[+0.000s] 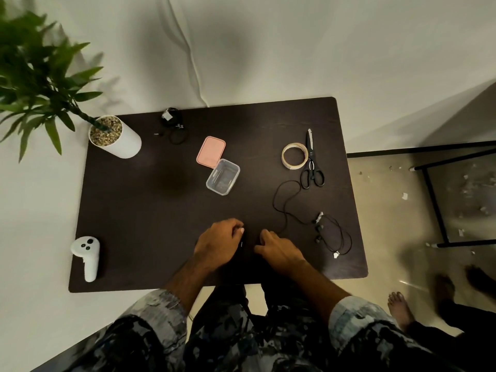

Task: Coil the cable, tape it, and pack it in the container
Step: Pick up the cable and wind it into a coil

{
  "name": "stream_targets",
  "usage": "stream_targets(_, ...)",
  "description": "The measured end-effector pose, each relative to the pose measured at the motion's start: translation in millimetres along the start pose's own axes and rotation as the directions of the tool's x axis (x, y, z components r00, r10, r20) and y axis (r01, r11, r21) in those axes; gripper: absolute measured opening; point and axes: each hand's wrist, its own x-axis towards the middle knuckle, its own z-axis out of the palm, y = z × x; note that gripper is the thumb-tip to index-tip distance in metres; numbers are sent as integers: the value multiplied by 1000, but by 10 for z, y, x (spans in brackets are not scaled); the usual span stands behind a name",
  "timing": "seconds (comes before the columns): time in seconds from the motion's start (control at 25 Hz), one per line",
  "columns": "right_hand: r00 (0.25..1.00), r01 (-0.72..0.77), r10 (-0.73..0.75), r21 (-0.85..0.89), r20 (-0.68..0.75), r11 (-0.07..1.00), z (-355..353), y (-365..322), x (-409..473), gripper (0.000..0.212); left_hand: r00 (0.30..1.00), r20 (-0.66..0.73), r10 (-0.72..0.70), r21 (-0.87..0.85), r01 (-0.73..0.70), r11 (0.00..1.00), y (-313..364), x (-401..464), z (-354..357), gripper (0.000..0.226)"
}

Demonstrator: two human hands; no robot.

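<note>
A thin black cable [284, 202] snakes across the dark table [134, 210] from near the scissors down to my right hand [276, 248], whose fingers pinch it. My left hand [220, 242] is curled around a small dark part, apparently the cable's end. The clear plastic container [223, 177] stands open mid-table with its pink lid [211, 151] lying beside it. A roll of beige tape [294, 156] and black scissors [311, 162] lie at the right rear.
A loosely coiled black earphone cable [334, 234] with white tags lies right of my hands. Another taped coil [173, 124] sits at the back. A white potted plant [115, 136] stands rear left, a white controller [87, 255] front left. Someone's bare foot [400, 310] is on the floor at right.
</note>
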Motion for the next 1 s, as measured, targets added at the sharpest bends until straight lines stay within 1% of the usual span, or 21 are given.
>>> stream_targets(0.12,999,-24,25,-20,25,999,-4,-5,1,23,1000,4,25,-18,-25,1000,35,-1,-5,32)
stream_targets(0.2,1000,-29,29,37,5,999,-37,-35,-30,23,999,22,42,-42,-41,998,68,10,-9,31)
stream_targets(0.24,999,-31,35,109,-35,994,-95,-70,-65,22,998,31,56,-49,-54,997,89,7,-16,31)
stream_targets(0.32,981,-61,114,310,-154,949,-277,-122,-133,22,996,39,83,-80,-80,994,130,35,-28,31)
stream_targets(0.4,932,-83,239,481,-272,873,-489,-140,-169,15,994,56,91,-121,-83,989,204,61,-72,36)
stream_targets(0.48,863,-70,333,562,-380,824,-692,-121,-180,7,995,40,87,-162,-79,984,311,88,-135,37)
stream_targets(0.56,795,-65,400,592,-456,803,-864,-58,-168,8,998,-32,56,-250,-62,966,420,113,-208,36)
stream_targets(0.64,737,-107,473,606,-484,788,-1046,10,-169,15,995,-96,18,-338,-50,940,513,109,-288,38)
stream_targets(0.72,686,-150,511,587,-518,796,-1202,70,-168,18,994,-105,8,-425,-52,903,591,89,-367,42)
stream_targets(0.76,664,-152,506,564,-551,812,-1261,92,-168,17,997,-77,-2,-514,-38,857,629,70,-407,44)
stream_targets(0.8,641,-146,501,548,-582,823,-1297,121,-157,18,1000,-18,-17,-630,1,777,658,53,-449,45)
stream_targets(0.84,626,-143,512,559,-588,817,-1316,152,-143,20,998,62,-26,-733,63,677,671,44,-496,45)
stream_targets(0.92,628,-142,581,659,-517,739,-1330,216,-118,23,973,229,-4,-843,200,499,642,32,-590,44)
stream_targets(0.96,636,-145,610,704,-472,695,-1322,254,-108,24,959,283,22,-872,247,423,603,33,-628,44)
stream_targets(1.0,642,-144,621,724,-450,674,-1311,284,-111,24,948,313,52,-902,280,329,560,46,-661,44)
